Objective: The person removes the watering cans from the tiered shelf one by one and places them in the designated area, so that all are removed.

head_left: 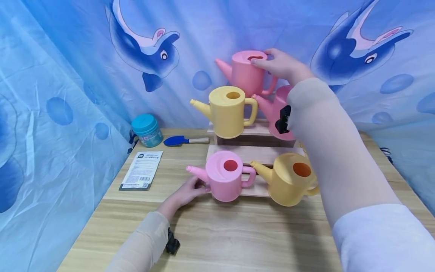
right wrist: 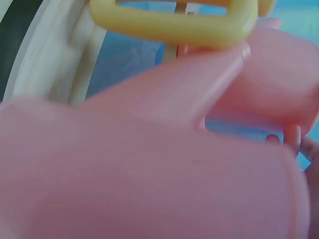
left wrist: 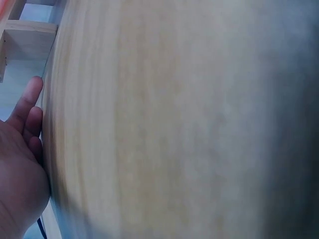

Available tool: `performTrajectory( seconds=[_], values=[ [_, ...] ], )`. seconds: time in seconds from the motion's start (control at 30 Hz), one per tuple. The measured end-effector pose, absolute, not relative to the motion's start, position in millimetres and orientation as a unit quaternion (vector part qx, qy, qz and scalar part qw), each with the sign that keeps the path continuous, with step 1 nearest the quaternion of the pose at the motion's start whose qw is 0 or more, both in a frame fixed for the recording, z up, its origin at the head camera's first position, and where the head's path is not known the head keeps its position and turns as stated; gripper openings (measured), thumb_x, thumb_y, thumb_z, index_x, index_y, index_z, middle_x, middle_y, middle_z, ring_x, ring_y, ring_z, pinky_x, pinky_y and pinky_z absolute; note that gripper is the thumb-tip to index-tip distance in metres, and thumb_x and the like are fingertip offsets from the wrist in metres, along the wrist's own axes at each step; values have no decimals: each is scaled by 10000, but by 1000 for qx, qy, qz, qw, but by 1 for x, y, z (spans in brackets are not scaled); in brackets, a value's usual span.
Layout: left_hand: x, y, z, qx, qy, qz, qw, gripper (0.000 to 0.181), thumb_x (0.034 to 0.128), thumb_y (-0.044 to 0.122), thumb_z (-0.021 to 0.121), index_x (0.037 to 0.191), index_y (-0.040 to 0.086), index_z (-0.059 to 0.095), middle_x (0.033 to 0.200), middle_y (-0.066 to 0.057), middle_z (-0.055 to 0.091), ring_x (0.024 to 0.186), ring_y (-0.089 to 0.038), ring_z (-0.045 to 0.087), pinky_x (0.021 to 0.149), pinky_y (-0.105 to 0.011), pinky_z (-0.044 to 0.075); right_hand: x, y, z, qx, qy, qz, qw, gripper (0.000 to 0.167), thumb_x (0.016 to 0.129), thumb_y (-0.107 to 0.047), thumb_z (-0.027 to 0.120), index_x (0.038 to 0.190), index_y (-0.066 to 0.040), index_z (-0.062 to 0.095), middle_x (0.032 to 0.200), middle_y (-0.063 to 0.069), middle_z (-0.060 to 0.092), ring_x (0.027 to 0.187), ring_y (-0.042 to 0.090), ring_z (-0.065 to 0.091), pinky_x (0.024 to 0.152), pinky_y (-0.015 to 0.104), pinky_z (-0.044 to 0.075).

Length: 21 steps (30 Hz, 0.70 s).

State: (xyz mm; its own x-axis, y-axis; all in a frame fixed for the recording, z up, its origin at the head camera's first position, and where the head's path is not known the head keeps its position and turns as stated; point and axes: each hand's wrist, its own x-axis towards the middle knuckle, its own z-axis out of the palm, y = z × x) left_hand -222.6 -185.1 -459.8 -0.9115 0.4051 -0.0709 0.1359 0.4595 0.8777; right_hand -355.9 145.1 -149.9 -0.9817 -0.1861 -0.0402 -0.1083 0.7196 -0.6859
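Note:
At the back, my right hand [head_left: 283,66] grips the top of a pink watering can [head_left: 246,75], thumb at the filling hole and fingers behind the rim. My left hand [head_left: 185,192] lies low at the left end of a stepped wooden stand [head_left: 255,154], below the spout of a lighter pink watering can [head_left: 224,185]. Its fingers look mostly extended in the left wrist view; whether they touch the stand is unclear. A pale yellow watering can [head_left: 225,117] and another pink watering can [right wrist: 149,174] stand on a higher step. A deeper yellow watering can [head_left: 285,185] stands front right.
On the table's left lie a teal-lidded jar [head_left: 147,132], a small blue trowel [head_left: 176,141] with a pale handle and a white packet [head_left: 142,170]. A blue curtain [head_left: 200,37] with dolphin prints hangs behind the wooden table [head_left: 224,234].

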Motion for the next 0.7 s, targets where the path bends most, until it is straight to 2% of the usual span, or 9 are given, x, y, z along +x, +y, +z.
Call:
performTrajectory(
  seconds=[0.2,0.33,0.47,0.7],
  values=[
    [-222,-185,-458,151,847,491,138,576,842,376,687,1336,206,444,1197,15,543,1096,-180,495,975,-412,360,-352,168,-150,-67,931,-356,52,919,841,-664,469,1516,-228,23,1513,113,232,1345,316,265,1033,562,259],
    [-221,-185,-458,137,851,488,137,574,835,384,692,1325,199,456,1183,9,546,1080,-192,492,962,-415,364,-348,184,-152,-53,932,-356,50,943,808,-698,485,1514,-267,33,1517,112,221,1359,327,223,1006,599,275],
    [-223,-187,-457,133,854,484,137,567,834,391,692,1317,200,463,1171,7,546,1066,-193,489,947,-407,368,-343,201,-154,-41,933,-356,43,966,771,-737,482,1510,-308,31,1545,93,152,1385,341,144,989,646,251],
    [-223,-184,-452,130,850,488,151,574,841,365,693,1326,178,449,1177,-12,535,1063,-208,479,936,-401,368,-335,231,-158,-24,937,-347,22,964,759,-761,459,1508,-321,39,1550,109,126,1392,368,77,957,695,227]
  ],
)
